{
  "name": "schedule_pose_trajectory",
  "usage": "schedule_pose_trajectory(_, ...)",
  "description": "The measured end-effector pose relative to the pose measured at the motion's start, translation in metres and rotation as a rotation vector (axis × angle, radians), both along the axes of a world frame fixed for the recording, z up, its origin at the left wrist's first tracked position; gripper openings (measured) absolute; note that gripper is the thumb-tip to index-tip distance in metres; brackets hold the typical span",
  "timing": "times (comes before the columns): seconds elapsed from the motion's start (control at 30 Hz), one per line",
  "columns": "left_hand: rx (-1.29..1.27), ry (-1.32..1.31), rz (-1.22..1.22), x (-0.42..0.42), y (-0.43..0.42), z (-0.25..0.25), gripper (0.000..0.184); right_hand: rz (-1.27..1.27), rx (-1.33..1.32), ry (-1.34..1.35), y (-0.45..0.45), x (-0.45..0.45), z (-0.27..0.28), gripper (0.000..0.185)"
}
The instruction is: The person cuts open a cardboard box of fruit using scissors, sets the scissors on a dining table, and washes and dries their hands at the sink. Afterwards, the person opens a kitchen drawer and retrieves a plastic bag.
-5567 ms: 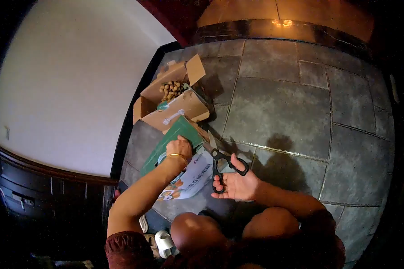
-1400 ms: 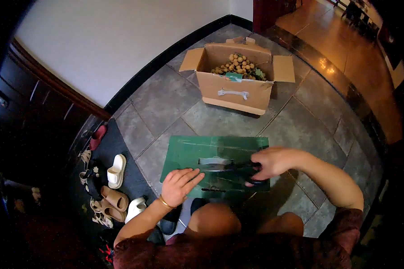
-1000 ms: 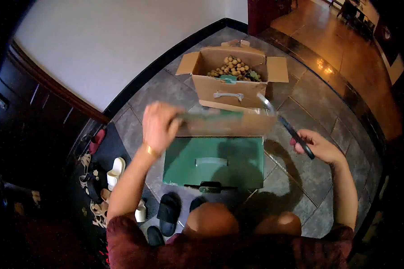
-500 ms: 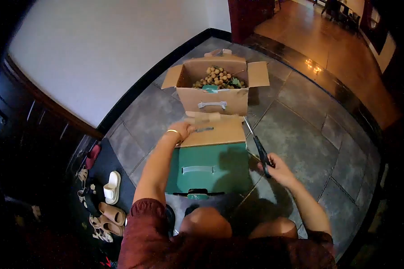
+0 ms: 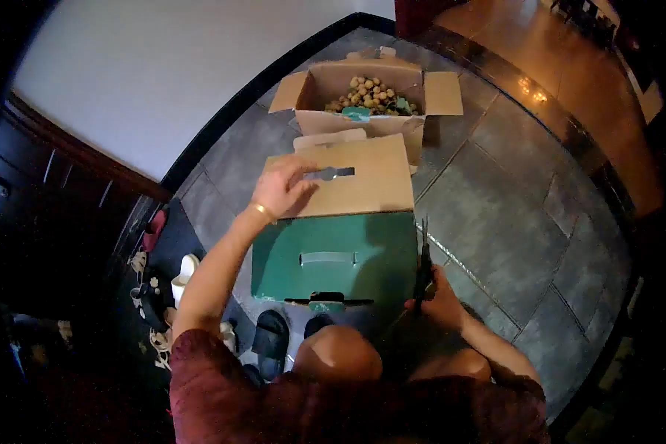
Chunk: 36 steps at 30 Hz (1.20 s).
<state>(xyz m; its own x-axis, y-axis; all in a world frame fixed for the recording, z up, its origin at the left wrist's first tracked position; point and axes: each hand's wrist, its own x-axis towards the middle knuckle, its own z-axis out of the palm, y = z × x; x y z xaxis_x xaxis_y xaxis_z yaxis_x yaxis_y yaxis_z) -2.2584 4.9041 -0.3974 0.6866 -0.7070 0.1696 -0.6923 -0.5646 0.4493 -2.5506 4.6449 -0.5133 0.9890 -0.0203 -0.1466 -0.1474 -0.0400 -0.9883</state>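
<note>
In front of me stands a green box [image 5: 333, 255] with a clear handle across its green panel. Its brown cardboard flap [image 5: 377, 174] is folded back, away from me, and has a slot in it. My left hand [image 5: 285, 185], with a gold bracelet at the wrist, is at the left part of this flap near the slot, fingers apart and holding nothing. Black scissors [image 5: 424, 270] are in my right hand [image 5: 442, 300], blades pointing away from me, beside the box's right edge. Whether the blades touch the box I cannot tell.
Behind the flap an open cardboard box [image 5: 442, 94] holds clustered round brown fruit [image 5: 370, 95]. Several shoes, among them a white slide [image 5: 185, 276], lie on a dark mat at the left. A black slipper [image 5: 271, 344] sits near my knees. A white wall [image 5: 163, 74] rises at the left.
The green box's top flap has been lifted and folded back. My left hand has moved from the green top to the flap, and my right hand has drawn back with the scissors.
</note>
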Motion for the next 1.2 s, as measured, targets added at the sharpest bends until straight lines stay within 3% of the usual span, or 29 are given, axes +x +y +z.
schedule_pose_trajectory(0.07,-0.039,0.228,-0.093,-0.044,0.012,0.029,0.033,-0.028,0.054,0.074,0.000,0.001,0.002,0.080)
schedule_pose_trajectory(0.1,-0.109,0.174,-0.302,-0.058,0.017,0.023,0.036,-0.043,0.080,0.109,0.000,0.003,0.004,0.084)
schedule_pose_trajectory(0.17,0.069,-0.002,-0.244,-0.096,0.019,0.019,0.034,-0.059,0.271,0.088,0.005,0.011,0.021,0.085)
schedule_pose_trajectory(0.27,0.286,0.205,-0.257,-0.101,0.026,-0.001,0.038,-0.064,0.329,0.049,0.007,0.012,0.022,0.088)
schedule_pose_trajectory(0.33,0.186,0.391,-0.278,-0.097,0.021,0.006,0.043,-0.070,0.304,0.022,0.005,0.006,0.013,0.089)
schedule_pose_trajectory(0.4,0.218,0.581,-0.225,-0.087,0.016,0.031,0.053,-0.063,0.290,-0.015,0.003,0.003,0.004,0.089)
schedule_pose_trajectory(0.53,0.283,0.674,-0.361,-0.069,0.015,0.082,0.053,-0.086,0.303,0.030,0.002,0.005,0.016,0.083)
schedule_pose_trajectory(0.6,0.274,0.511,-0.368,-0.080,0.019,0.090,0.051,-0.147,0.235,0.021,-0.001,0.004,0.021,0.078)
schedule_pose_trajectory(0.7,0.322,0.358,-0.349,-0.123,0.039,0.088,0.037,-0.295,0.742,0.218,-0.011,0.006,0.019,0.057)
schedule_pose_trajectory(0.8,0.288,0.285,-0.225,-0.181,0.056,0.089,0.026,-0.230,0.229,-0.095,-0.019,0.011,-0.007,0.049)
schedule_pose_trajectory(0.93,0.240,0.196,-0.033,-0.236,0.075,0.075,0.025,-0.199,0.345,0.118,-0.021,0.040,0.025,0.047)
schedule_pose_trajectory(0.97,0.285,0.200,0.013,-0.250,0.083,0.065,0.027,-0.185,0.308,0.064,-0.021,0.050,0.024,0.049)
schedule_pose_trajectory(1.03,0.301,-0.063,-0.054,-0.267,0.071,0.071,0.028,-0.156,0.235,-0.042,-0.017,0.066,0.025,0.054)
schedule_pose_trajectory(1.07,0.352,-0.020,-0.047,-0.276,0.078,0.069,0.029,-0.167,0.056,-0.084,-0.018,0.073,0.012,0.079)
schedule_pose_trajectory(1.17,0.397,0.237,0.032,-0.293,0.094,0.080,0.032,-0.139,-0.313,-0.144,-0.014,0.081,0.035,0.084)
schedule_pose_trajectory(1.2,0.426,0.230,-0.045,-0.291,0.088,0.100,0.025,-0.115,-0.358,-0.271,-0.015,0.089,0.029,0.088)
